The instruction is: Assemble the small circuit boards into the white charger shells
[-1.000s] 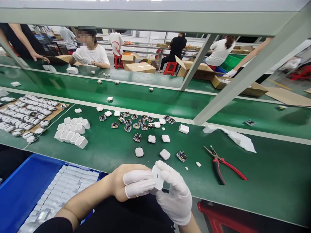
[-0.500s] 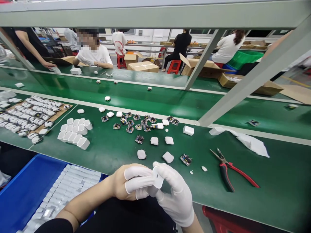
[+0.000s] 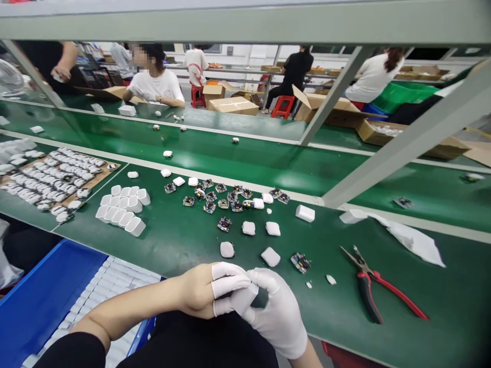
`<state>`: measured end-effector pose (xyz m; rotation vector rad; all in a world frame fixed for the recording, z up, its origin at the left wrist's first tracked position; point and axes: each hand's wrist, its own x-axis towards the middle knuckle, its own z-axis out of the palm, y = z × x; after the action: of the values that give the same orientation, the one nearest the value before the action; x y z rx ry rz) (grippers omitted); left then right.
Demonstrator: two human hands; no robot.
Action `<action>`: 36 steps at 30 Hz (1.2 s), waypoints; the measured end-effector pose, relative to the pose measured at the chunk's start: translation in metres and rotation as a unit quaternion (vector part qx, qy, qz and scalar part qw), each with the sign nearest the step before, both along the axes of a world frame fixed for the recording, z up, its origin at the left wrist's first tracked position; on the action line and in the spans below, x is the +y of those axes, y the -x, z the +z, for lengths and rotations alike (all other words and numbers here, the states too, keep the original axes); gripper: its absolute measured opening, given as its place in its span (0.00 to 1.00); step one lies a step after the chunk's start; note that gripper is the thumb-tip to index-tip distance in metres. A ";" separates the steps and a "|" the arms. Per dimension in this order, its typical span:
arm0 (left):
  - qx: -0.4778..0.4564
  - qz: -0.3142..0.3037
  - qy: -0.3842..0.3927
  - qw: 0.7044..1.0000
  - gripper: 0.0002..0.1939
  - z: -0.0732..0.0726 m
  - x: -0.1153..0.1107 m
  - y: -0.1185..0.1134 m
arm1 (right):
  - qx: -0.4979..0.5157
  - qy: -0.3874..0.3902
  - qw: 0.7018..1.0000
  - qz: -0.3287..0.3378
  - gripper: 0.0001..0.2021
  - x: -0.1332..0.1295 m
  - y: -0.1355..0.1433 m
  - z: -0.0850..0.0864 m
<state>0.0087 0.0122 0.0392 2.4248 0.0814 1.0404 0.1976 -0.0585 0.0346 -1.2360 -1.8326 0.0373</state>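
Observation:
Close to my body, just off the bench edge, a small white plastic charger casing (image 3: 244, 300) is gripped between both hands. My left hand (image 3: 209, 290), with white coverings on several fingers, is closed on its left side. My right hand (image 3: 279, 313), in a white glove, closes on the right side and top with thumb and fingers. The fingers hide much of the casing. Beyond the hands lie white caps (image 3: 270, 256) and a bare circuit board (image 3: 300, 262). Small white scraps (image 3: 331, 279) are to their right.
Red-and-black pliers (image 3: 370, 278) lie open at right, near a white bag (image 3: 410, 237). Further back are clustered circuit boards (image 3: 223, 203), grouped white casings (image 3: 121, 209) and a board of assembled pieces (image 3: 57, 179). A blue bin (image 3: 36, 296) stands lower left; a slanted post (image 3: 399, 135) rises at right.
The casing has turned in my hands, so its slotted end face no longer shows. My right fingers have moved over its top. The view has shifted slightly; a co-worker opposite has turned their head.

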 end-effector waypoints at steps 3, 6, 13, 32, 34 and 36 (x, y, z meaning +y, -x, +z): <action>0.033 0.050 0.008 0.998 0.34 -0.013 0.010 -0.004 | -0.052 0.066 0.996 -0.007 0.12 0.016 -0.008 -0.003; 0.099 0.163 0.045 0.981 0.41 -0.022 0.026 -0.001 | -0.113 0.193 0.975 0.018 0.17 0.056 -0.026 0.007; 0.134 0.356 0.119 0.917 0.29 -0.031 0.042 0.025 | -0.223 0.366 0.884 -0.189 0.14 0.217 -0.082 0.048; 0.383 0.592 0.127 0.698 0.14 0.028 0.222 0.055 | -0.300 0.308 0.901 -0.065 0.17 0.285 -0.013 0.056; 0.381 0.634 0.156 0.655 0.18 0.035 0.277 0.062 | -0.294 0.279 0.912 -0.058 0.17 0.258 -0.009 0.059; 0.380 0.661 0.186 0.620 0.20 0.037 0.325 0.078 | -0.281 0.248 0.926 -0.045 0.18 0.217 -0.011 0.054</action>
<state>-0.0689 0.3376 0.0767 1.9161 2.3413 0.1740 0.2090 0.1584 0.0886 -1.8237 -2.3460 0.1096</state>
